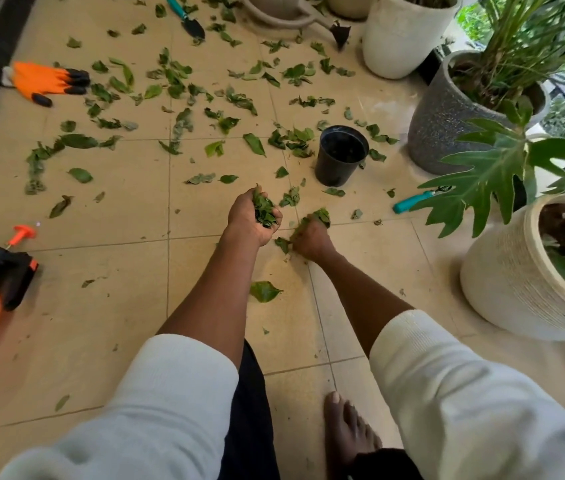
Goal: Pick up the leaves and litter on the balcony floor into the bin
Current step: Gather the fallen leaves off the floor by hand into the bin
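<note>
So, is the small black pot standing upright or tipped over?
Upright. The black pot stands on its base on the floor tiles, its round open mouth facing up.

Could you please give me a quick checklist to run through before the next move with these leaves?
1. Left hand holds a handful of leaves: ok.
2. Right hand has gathered leaves off the floor: ok, its fingers close on a clump there.
3. Black pot upright, mouth open, near the hands: ok.
4. Whether that pot is the bin: cannot tell.
5. Floor cleared: not ok, many leaves remain beyond the hands.
6. Teal tool clear of the hands: ok.
</note>
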Demonstrator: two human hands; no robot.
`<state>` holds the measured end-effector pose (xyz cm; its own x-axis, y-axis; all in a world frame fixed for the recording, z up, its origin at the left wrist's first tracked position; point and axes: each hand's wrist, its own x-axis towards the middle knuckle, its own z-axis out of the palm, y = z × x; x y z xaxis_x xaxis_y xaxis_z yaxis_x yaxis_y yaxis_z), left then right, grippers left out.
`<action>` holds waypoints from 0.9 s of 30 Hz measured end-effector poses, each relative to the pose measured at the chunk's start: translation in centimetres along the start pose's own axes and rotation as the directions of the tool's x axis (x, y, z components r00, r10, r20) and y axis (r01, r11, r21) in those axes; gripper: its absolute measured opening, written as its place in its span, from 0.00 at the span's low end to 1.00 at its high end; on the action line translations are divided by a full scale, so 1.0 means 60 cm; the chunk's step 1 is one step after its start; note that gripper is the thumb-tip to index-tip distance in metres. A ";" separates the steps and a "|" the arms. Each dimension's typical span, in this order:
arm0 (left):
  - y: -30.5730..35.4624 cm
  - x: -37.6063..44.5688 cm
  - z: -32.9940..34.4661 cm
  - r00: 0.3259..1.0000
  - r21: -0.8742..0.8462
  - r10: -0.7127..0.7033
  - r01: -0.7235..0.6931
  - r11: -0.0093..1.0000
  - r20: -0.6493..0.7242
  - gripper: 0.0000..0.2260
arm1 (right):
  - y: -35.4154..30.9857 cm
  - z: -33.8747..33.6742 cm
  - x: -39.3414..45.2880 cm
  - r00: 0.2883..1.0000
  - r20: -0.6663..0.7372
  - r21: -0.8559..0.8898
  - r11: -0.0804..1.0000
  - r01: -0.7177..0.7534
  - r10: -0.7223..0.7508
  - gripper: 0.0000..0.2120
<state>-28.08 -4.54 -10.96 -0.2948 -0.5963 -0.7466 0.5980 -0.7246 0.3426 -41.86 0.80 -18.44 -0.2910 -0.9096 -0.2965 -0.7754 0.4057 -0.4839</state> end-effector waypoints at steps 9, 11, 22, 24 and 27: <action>0.008 0.002 -0.011 1.000 -0.040 0.007 -0.008 0.999 -0.017 0.11 | -0.010 0.091 -0.066 0.927 -0.049 -0.317 0.886 0.339 -0.373 0.11; 0.007 0.001 -0.011 1.000 -0.039 0.007 -0.008 0.999 -0.019 0.11 | -0.010 0.091 -0.070 0.922 -0.014 -0.360 0.862 0.357 -0.388 0.13; 0.008 -0.002 -0.015 0.999 -0.016 0.020 -0.021 1.000 -0.034 0.10 | -0.015 0.076 -0.068 0.861 0.180 -0.538 0.685 0.490 -0.475 0.13; 0.007 -0.001 -0.014 0.999 -0.021 0.024 -0.025 0.999 -0.042 0.09 | -0.009 0.068 -0.063 0.889 0.133 -0.446 0.774 0.449 -0.438 0.10; 0.003 0.001 -0.010 0.999 -0.048 0.019 -0.021 0.999 -0.044 0.10 | 0.001 0.039 -0.033 0.970 -0.046 -0.226 0.949 0.221 -0.237 0.07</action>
<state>-27.53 -4.49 -11.27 -0.2507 -0.5941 -0.7643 0.6388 -0.6948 0.3306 -40.03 2.86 -19.82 -0.1241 -0.9831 -0.1347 -0.9266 0.1634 -0.3386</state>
